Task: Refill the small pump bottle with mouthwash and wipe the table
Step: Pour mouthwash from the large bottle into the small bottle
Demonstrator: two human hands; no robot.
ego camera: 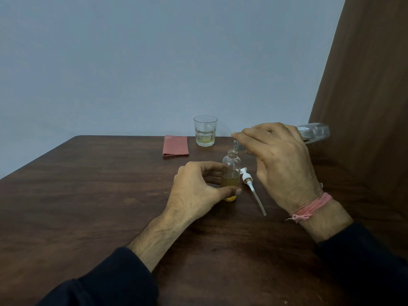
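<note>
Your left grip [198, 188] clamps pump bottle [231, 173]; right grip [280, 160] wraps tipped refill bottle [313, 132]. Narrow neck: overtilt spills onto counter [88, 195].

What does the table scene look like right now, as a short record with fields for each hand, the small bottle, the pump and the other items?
left hand: steadies small bottle, upright on table
right hand: tilts large clear bottle, mouth over small bottle's neck
small bottle: open, partly filled, yellowish liquid
pump: lying on table beside bottle
glass: little yellowish liquid
cloth: folded, left of glass
</note>
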